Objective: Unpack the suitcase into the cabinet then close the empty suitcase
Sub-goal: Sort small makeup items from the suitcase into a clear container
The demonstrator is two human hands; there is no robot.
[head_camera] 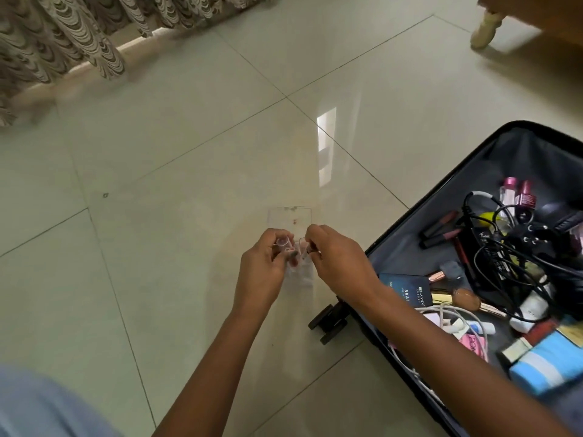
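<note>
- Glossy pale tile floor [189,152], patterned curtain [63,36] in the upper left of the frame, a cream furniture leg [484,29] in the upper right. No cabinet in the shot.
- The suitcase [448,181] lies open along the right edge, still pretty loaded: tangled black cables [504,247], a dark blue box [407,285], and lipsticks and bottles. So the unpacking looks far from done.
- Dead centre, a clear plastic case [291,217] sits over the floor just left of the suitcase. Its long axis runs up and down the frame, and its far end pokes out above the fingers.
- The left hand [262,269] has its fingers curled round a small tube [282,242] with a clear cap.
- The right hand [340,263] has its fingertips pinched on a small piece [307,246] right at the case; what it is, can't tell.
- The case lies between both hands, about equally near each. The right hand is the one closer to the suitcase.
</note>
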